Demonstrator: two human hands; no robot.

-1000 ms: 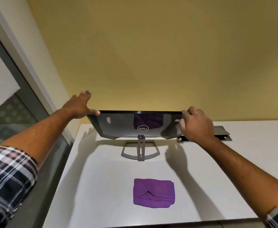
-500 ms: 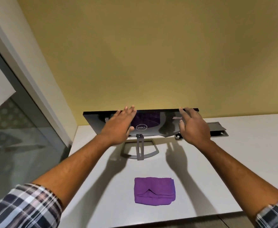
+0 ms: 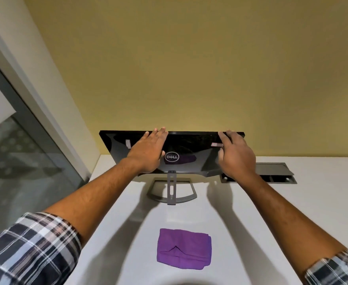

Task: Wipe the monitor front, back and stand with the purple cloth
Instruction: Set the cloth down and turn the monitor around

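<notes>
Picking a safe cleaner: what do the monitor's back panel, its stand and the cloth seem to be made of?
Monitor back: likely glossy black plastic; it mirrors the purple cloth. Stand: matte grey, metal or painted plastic, I cannot tell which. Purple cloth: soft folded fabric with a fuzzy surface, probably microfibre.

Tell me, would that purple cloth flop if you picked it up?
Probably floppy: the purple cloth lies folded in soft layers with a creased ridge. Likely light for its size, and unlikely to slide, lying flat on the white desk.
</notes>
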